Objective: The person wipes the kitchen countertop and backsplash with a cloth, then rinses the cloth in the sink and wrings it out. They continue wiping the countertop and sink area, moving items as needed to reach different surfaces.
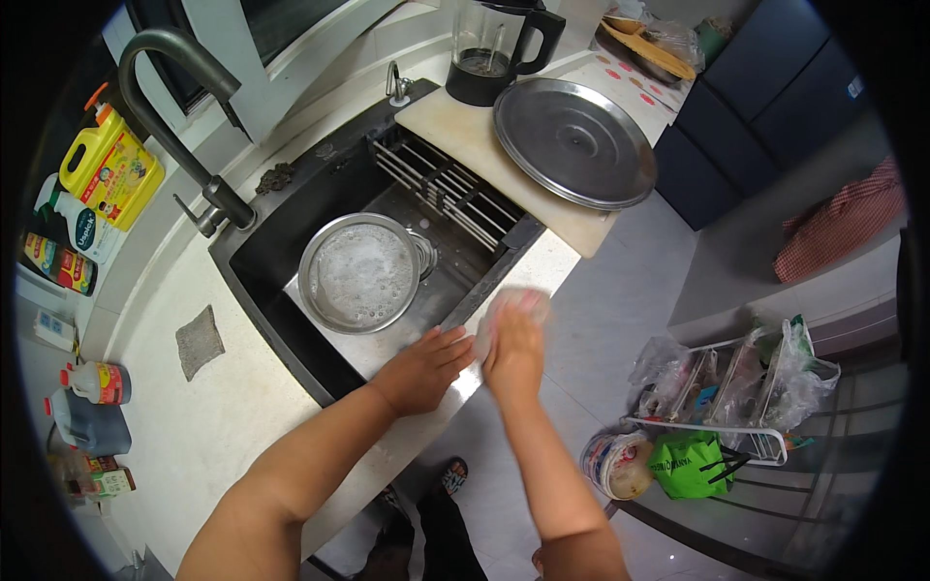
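My right hand (pixel 515 356) is closed on a pale pink and white cloth (pixel 518 305), pressed to the counter's front edge (pixel 528 271) beside the sink. Motion blurs the cloth and the fingers. My left hand (pixel 421 373) lies flat with its fingers stretched out, at the sink's near rim, and holds nothing. A round metal basin (pixel 308 290) of foamy water stands inside the dark sink (pixel 281 334), in front of my hands. Next to the basin, the drain (pixel 426 254) shows in part.
A roll-up drying rack (pixel 441 189) spans the sink's right part. Beyond it are a cutting board (pixel 542 208), a large metal lid (pixel 581 145) and a blender (pixel 494 58). The faucet (pixel 184 126) arches over the left. A grey scouring cloth (pixel 201 344) lies left; bottles (pixel 116 165) line the wall.
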{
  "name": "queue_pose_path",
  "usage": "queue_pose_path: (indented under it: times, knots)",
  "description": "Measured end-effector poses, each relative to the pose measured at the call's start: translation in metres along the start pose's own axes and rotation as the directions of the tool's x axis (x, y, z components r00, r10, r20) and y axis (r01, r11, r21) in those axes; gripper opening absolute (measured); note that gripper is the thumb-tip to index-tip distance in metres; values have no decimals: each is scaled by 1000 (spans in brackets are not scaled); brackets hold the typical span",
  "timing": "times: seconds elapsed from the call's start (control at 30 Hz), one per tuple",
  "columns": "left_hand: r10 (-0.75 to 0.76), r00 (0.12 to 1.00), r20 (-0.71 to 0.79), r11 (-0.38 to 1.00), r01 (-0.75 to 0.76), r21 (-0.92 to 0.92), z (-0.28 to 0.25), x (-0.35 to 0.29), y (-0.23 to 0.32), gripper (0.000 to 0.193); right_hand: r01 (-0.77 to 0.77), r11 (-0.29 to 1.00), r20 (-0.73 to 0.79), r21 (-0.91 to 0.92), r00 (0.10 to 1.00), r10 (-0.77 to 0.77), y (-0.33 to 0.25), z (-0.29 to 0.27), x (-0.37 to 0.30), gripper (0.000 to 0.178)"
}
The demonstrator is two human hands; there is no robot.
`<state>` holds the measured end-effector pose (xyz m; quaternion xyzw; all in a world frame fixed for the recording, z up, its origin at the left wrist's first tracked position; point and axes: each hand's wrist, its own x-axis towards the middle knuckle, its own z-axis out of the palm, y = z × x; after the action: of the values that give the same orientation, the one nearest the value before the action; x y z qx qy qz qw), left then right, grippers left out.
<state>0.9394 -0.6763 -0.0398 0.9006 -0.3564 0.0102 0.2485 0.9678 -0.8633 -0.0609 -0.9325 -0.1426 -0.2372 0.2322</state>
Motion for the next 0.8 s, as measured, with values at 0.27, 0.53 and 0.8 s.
queue_pose_path:
  times: [0.27,0.53,0.8]
  knots:
    - [-7,1000,2,1000,7,4,3,9,6,41,-69,978,58,-197,995,82,42,-8,73,33]
    - [-31,999,12,998,30,50,-4,-1,4,39,47,995,-5,-84,999,-48,1,-4,-2,37]
    - [28,999,-22,999,-28,21,-1,13,10,38,-102,978,112,-184,986,124,59,-5,97,55]
